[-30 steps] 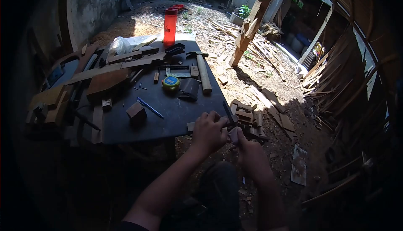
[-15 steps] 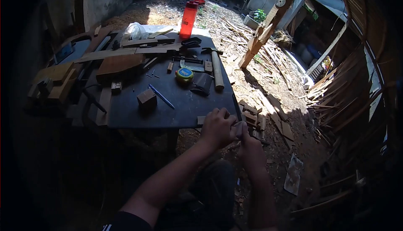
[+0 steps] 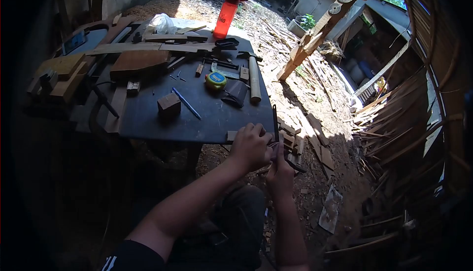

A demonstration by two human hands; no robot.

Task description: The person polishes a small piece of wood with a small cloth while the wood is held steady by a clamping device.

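My left hand (image 3: 250, 145) is closed at the near right corner of the dark table (image 3: 207, 128), its fingers curled over a small grey-brown piece (image 3: 274, 146). My right hand (image 3: 280, 172) pinches the same piece from below, thumb pointing up. Fingers cover most of it, and I cannot tell what it is. A thin dark strip (image 3: 275, 118) with a hole at its top end rises just beyond my fingertips along the table's edge. Beside my left knuckles lies a small flat wood piece (image 3: 231, 135). A blue pen (image 3: 186, 102) and a dark wood block (image 3: 169, 105) lie farther left.
On the table are a hammer (image 3: 254, 79), a yellow tape measure (image 3: 216, 80), several nails, wood boards (image 3: 138, 63) and a red bottle (image 3: 226, 17). Wood offcuts (image 3: 295, 143) litter the ground to the right. A slanted timber post (image 3: 310, 42) stands beyond.
The view has shifted slightly, moving the hands left in the picture. Both hands remain together at the corner, closed on the small piece, with the right hand's thumb now more upright.
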